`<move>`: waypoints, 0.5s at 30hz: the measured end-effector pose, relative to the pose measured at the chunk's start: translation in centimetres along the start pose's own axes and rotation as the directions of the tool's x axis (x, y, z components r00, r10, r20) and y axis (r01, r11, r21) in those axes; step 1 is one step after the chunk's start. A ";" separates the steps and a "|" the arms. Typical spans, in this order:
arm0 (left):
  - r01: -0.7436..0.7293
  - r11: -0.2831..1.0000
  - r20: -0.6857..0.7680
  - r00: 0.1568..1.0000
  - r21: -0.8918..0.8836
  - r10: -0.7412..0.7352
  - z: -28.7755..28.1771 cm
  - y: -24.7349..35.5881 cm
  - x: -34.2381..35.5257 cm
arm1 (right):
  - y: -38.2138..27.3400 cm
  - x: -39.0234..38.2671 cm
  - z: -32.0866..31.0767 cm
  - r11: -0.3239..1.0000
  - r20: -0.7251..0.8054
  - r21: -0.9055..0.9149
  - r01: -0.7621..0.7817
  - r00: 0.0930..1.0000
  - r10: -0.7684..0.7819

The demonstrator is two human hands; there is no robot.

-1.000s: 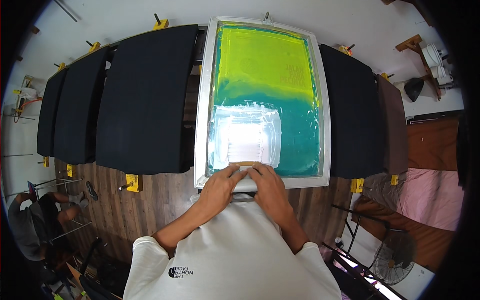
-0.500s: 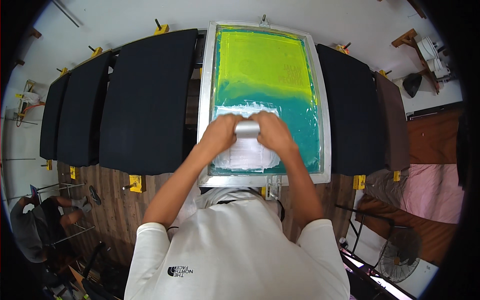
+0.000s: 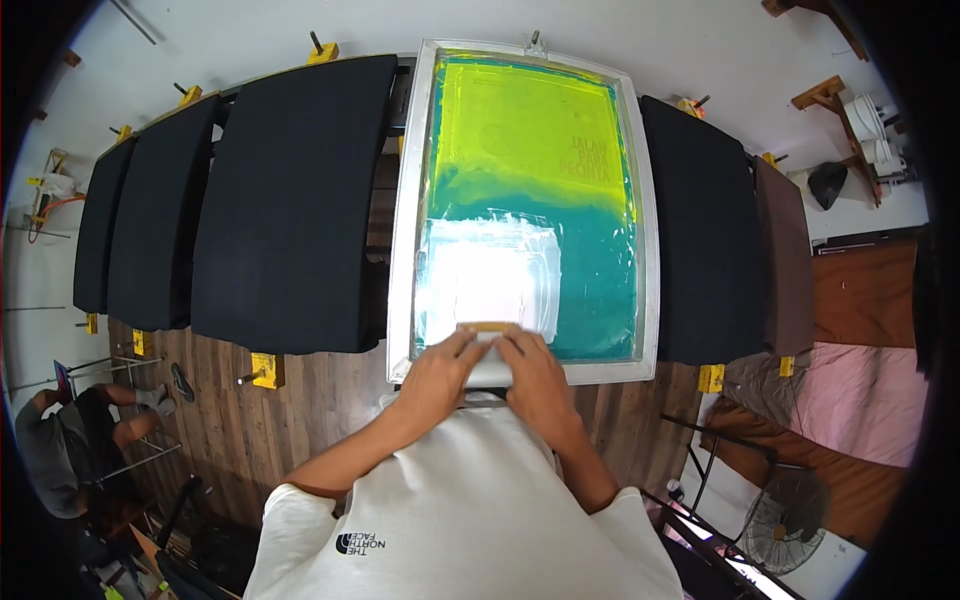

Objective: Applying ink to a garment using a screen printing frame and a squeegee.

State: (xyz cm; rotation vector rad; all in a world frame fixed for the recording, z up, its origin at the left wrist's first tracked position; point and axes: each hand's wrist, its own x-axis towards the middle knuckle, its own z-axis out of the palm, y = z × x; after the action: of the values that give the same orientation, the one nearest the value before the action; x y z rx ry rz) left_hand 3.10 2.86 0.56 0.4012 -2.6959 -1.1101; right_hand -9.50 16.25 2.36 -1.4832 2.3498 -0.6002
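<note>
A screen-printing squeegee (image 3: 488,373) with a pale grey handle and a yellowish blade edge lies across the near end of the framed printing screen (image 3: 648,260). My left hand (image 3: 438,378) grips its left side and my right hand (image 3: 534,368) its right side, fingers closed over the top. Beyond the blade, a patch of white ink (image 3: 500,270) covers the near left of the green mesh (image 3: 597,270). The mesh's far part is yellow-green (image 3: 520,110), with faint lettering. What lies beneath the screen is hidden.
Black fabric-covered boards stand to the left (image 3: 295,200) and right (image 3: 700,230), with a brown one (image 3: 785,250) farther right. Yellow clamps (image 3: 265,370) stick out at their ends. A person (image 3: 85,440) sits at the lower left; a fan (image 3: 785,515) stands at the lower right.
Both hands have drawn the squeegee toward me, from the middle of the white ink to the near frame edge. More of the white patch now shows.
</note>
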 end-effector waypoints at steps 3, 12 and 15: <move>0.067 0.994 0.102 0.993 -0.083 -0.059 -1.0 0.7 -0.1 | -0.5 0.2 -1.1 1.000 0.068 0.018 -0.011 0.998 0.010; 0.045 0.999 0.057 0.997 -0.027 -0.044 -3.8 -4.4 11.3 | 3.8 12.5 -3.7 0.993 0.126 -0.109 0.032 0.992 -0.018; 0.071 0.997 0.060 0.996 -0.039 -0.069 -3.1 -5.7 11.9 | 4.1 13.6 -3.5 0.993 0.153 -0.120 0.005 0.988 0.013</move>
State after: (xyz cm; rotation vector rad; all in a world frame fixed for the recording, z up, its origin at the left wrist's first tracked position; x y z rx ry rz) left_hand -6.30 -6.89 -0.36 0.4668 -2.7230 -1.2127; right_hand -20.08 6.14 2.95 -1.5167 2.3041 -0.3359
